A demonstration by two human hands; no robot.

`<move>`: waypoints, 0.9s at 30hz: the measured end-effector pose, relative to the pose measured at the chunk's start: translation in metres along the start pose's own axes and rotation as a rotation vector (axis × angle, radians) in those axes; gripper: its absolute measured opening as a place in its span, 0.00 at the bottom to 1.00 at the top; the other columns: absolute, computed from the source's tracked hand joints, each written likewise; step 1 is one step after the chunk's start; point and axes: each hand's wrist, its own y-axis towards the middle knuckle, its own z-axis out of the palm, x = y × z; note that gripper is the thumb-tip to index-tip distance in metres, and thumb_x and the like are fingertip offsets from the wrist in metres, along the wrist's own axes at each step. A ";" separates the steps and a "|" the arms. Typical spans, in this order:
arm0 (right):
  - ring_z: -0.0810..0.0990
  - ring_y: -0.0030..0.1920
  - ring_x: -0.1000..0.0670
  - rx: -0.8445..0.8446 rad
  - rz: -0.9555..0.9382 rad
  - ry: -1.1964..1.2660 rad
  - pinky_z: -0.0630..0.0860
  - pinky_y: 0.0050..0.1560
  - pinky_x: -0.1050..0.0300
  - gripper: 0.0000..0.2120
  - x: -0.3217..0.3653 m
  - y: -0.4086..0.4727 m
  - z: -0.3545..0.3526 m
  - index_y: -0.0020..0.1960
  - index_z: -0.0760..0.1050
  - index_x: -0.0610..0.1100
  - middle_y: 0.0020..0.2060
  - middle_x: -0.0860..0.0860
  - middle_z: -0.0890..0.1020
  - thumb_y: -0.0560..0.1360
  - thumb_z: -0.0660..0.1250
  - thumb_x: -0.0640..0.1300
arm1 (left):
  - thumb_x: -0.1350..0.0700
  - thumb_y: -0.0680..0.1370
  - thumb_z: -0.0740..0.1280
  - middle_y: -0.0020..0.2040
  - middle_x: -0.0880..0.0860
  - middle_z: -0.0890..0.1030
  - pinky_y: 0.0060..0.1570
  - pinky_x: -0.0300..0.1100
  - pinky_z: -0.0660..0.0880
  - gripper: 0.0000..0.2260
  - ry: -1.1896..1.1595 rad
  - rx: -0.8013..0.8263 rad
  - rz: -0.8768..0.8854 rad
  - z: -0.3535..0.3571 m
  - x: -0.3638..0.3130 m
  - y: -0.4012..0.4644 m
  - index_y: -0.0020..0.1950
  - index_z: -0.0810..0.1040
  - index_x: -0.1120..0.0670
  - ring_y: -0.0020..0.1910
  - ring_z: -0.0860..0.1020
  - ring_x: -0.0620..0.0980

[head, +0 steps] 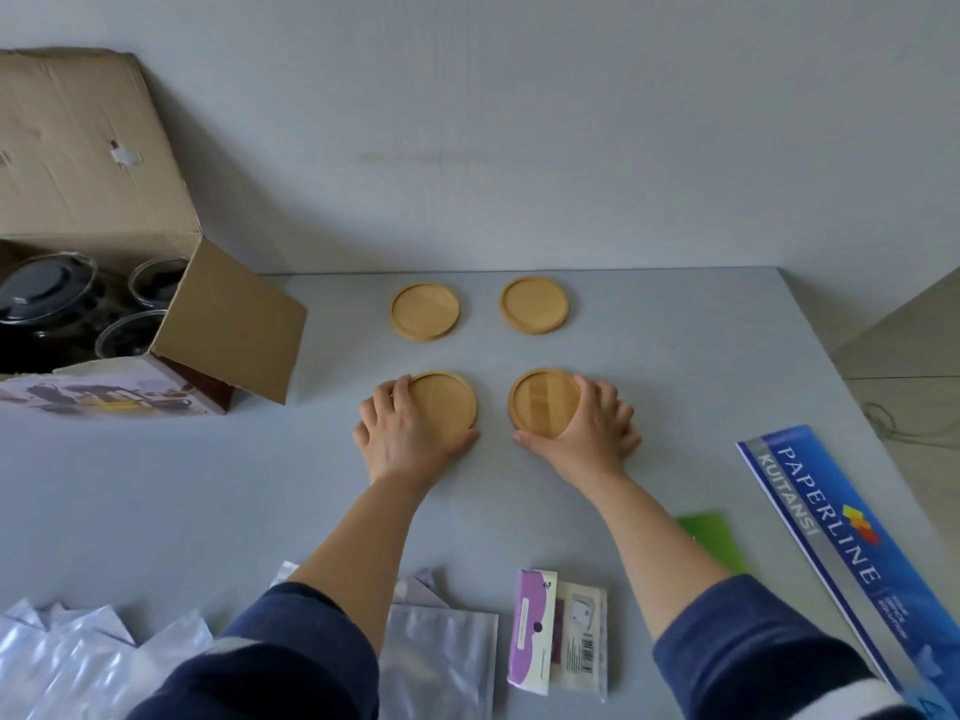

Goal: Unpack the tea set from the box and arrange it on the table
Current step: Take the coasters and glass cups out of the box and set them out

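Foil pouches [78,662] cropped; glassware [47,298] half-hidden inside box [93,163].

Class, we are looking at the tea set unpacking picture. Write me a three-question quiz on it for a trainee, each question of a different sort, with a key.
1. How many wooden coasters lie on the table?
2. True or false: the glass cups have already been taken out of the cardboard box.
3. What does each hand touch? A. a cup; B. a near-row coaster; C. a far-row coaster.

Key:
1. Four, in two rows of two.
2. False: they are in the box.
3. B: the left hand rests on the near left coaster, the right hand on the near right coaster.
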 end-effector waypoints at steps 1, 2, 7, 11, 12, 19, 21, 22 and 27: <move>0.60 0.67 0.44 0.024 0.020 -0.002 0.59 0.64 0.45 0.53 0.000 0.002 -0.002 0.73 0.58 0.53 0.68 0.51 0.62 0.55 0.76 0.66 | 0.34 0.62 0.74 0.70 0.51 0.64 0.69 0.50 0.58 0.48 0.001 0.010 -0.010 0.000 0.001 0.001 0.74 0.59 0.53 0.71 0.61 0.54; 0.60 0.67 0.44 0.043 0.038 -0.001 0.60 0.64 0.45 0.53 0.001 0.003 -0.004 0.72 0.58 0.53 0.67 0.51 0.62 0.54 0.76 0.67 | 0.34 0.62 0.74 0.70 0.51 0.64 0.69 0.50 0.58 0.48 -0.003 0.016 -0.016 -0.001 0.001 0.002 0.74 0.59 0.53 0.71 0.61 0.54; 0.60 0.67 0.44 0.115 0.071 -0.028 0.61 0.64 0.46 0.57 0.004 0.003 -0.013 0.72 0.54 0.53 0.66 0.50 0.61 0.52 0.76 0.69 | 0.31 0.60 0.73 0.73 0.51 0.61 0.70 0.50 0.56 0.54 0.044 0.063 0.014 -0.003 0.005 0.001 0.77 0.53 0.53 0.73 0.58 0.54; 0.60 0.65 0.44 0.116 0.081 -0.035 0.60 0.63 0.47 0.50 0.025 0.005 -0.029 0.67 0.54 0.52 0.64 0.49 0.60 0.56 0.72 0.72 | 0.30 0.68 0.66 0.75 0.51 0.57 0.70 0.51 0.55 0.48 0.019 -0.007 0.034 -0.029 0.015 0.002 0.78 0.51 0.52 0.74 0.56 0.54; 0.60 0.64 0.44 0.079 0.045 -0.043 0.60 0.63 0.47 0.47 0.035 0.006 -0.032 0.66 0.55 0.51 0.63 0.48 0.60 0.58 0.71 0.71 | 0.33 0.72 0.63 0.74 0.51 0.59 0.70 0.51 0.55 0.41 0.009 -0.090 0.067 -0.042 0.019 0.004 0.77 0.55 0.52 0.73 0.57 0.54; 0.59 0.67 0.43 0.178 -0.307 -0.020 0.59 0.66 0.47 0.28 0.167 -0.003 -0.026 0.65 0.65 0.53 0.65 0.47 0.63 0.70 0.66 0.63 | 0.51 0.76 0.65 0.71 0.51 0.63 0.70 0.54 0.56 0.21 0.093 -0.523 0.033 -0.162 0.081 0.034 0.68 0.70 0.52 0.71 0.59 0.55; 0.60 0.69 0.43 0.243 -0.395 0.001 0.60 0.66 0.47 0.27 0.213 -0.012 -0.017 0.65 0.67 0.53 0.66 0.46 0.64 0.71 0.66 0.63 | 0.50 0.76 0.65 0.70 0.52 0.65 0.71 0.54 0.59 0.22 0.144 -0.503 -0.076 -0.195 0.110 0.040 0.69 0.70 0.53 0.72 0.61 0.55; 0.60 0.70 0.43 0.275 -0.427 0.019 0.61 0.66 0.47 0.27 0.235 -0.016 -0.011 0.66 0.68 0.53 0.67 0.46 0.65 0.71 0.65 0.63 | 0.48 0.76 0.65 0.70 0.53 0.67 0.70 0.54 0.61 0.24 0.164 -0.452 -0.131 -0.208 0.123 0.044 0.71 0.68 0.53 0.71 0.62 0.55; 0.59 0.70 0.43 0.364 -0.541 0.128 0.62 0.67 0.46 0.27 0.326 -0.035 0.027 0.68 0.67 0.54 0.68 0.47 0.64 0.72 0.64 0.62 | 0.41 0.74 0.67 0.51 0.51 0.83 0.49 0.46 0.78 0.21 0.131 -0.055 -0.237 -0.240 0.153 0.069 0.60 0.75 0.54 0.49 0.79 0.50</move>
